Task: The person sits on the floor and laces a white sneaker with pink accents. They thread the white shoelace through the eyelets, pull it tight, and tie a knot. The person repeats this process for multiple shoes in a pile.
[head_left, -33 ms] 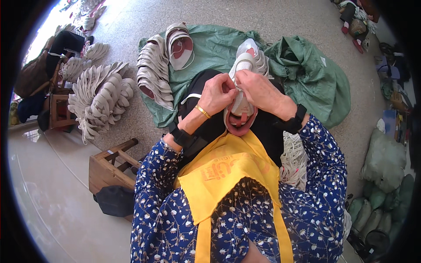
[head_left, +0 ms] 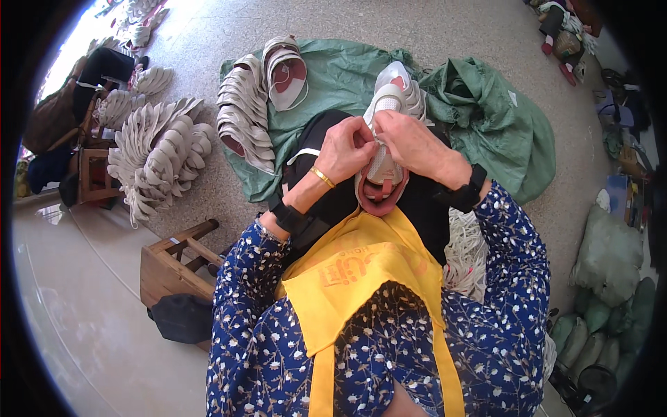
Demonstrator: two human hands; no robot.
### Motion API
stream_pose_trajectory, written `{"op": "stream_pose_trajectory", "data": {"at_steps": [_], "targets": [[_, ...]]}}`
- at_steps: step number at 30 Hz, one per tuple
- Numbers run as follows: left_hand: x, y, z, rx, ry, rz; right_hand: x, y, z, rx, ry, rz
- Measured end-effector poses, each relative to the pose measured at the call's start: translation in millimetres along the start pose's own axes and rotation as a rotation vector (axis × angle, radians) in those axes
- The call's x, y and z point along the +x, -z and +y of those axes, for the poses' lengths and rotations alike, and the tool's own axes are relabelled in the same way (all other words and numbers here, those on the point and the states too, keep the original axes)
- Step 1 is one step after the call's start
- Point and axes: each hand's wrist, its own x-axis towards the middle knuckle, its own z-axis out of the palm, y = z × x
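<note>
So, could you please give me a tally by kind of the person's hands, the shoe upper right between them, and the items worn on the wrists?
Hands: 2, the left hand and the right hand
White shoe upper with pink lining: 1
Black wristbands: 2, the left wristband and the right wristband
Gold-coloured bracelet: 1
Total: 6

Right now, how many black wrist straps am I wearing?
2. The left strap sits on the wrist behind your left hand; the right strap sits behind your right hand. Your sleeves could hide others.
</note>
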Motion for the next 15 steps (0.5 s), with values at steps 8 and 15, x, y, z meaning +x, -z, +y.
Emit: {"op": "stream_pose_trajectory", "data": {"at_steps": [8,15], "targets": [[0,0,3,-0.031,-0.031,-0.041,14,38,52,1.028,-0.373,-0.540],[11,-1,-8,-0.131,-0.071,-0.095,7,25,40,0.896,-0.328,-0.383]]}}
